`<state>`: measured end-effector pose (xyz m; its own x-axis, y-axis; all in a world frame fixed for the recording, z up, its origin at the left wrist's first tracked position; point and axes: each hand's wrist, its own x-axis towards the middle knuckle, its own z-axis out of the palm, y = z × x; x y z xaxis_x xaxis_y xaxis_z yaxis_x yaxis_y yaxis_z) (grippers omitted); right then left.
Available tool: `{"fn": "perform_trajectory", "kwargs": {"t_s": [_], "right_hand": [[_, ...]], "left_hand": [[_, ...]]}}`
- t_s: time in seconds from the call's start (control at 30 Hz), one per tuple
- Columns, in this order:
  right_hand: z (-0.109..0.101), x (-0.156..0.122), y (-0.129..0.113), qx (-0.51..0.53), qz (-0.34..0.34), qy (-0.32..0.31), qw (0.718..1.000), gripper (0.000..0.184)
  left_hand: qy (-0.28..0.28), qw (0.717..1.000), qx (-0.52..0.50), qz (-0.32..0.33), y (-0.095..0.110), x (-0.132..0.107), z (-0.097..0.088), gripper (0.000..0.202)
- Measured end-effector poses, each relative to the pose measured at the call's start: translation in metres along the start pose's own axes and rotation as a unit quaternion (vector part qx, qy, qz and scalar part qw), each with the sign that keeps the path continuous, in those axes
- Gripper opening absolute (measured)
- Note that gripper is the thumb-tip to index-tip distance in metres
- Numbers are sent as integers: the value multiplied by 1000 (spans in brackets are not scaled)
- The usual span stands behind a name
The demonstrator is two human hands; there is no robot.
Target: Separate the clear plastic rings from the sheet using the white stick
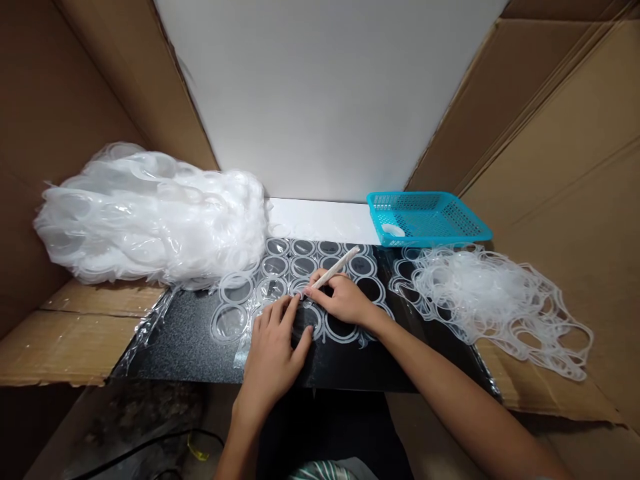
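Fingers of the right hand (344,301) close around a pale stick (336,268), its lower tip down on a clear ring sheet (235,293) that lies on a black mat (185,340). The left hand (274,357) lies flat and spread on the sheet just beside that tip, gripping nothing. A heap of clear plastic (150,213) sits at the left, a tangle of plastic webbing (495,293) at the right, a blue basket (430,217) just behind the tangle.

The single head camera is looking forward and down from the near side of the sheet (280,268), sitting close above it and facing the wall (325,100) behind it.
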<state>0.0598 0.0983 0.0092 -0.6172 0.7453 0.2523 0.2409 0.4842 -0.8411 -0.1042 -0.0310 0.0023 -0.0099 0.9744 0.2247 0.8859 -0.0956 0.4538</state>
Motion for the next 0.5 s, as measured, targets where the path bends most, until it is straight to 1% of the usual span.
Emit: {"fn": "perform_trajectory", "kwargs": {"t_s": [0.2,0.3,0.5], "right_hand": [[1,-1,2,-21,-12,0,1000,17],[1,-1,2,-16,-16,0,1000,18],[1,0,3,-25,-28,3,999,19]], "left_hand": [[-2,1000,-2,-1,-1,5,0,50],[3,1000,-10,2,-2,4,0,48],[1,1000,12,7,1,0,-1,47]]}}
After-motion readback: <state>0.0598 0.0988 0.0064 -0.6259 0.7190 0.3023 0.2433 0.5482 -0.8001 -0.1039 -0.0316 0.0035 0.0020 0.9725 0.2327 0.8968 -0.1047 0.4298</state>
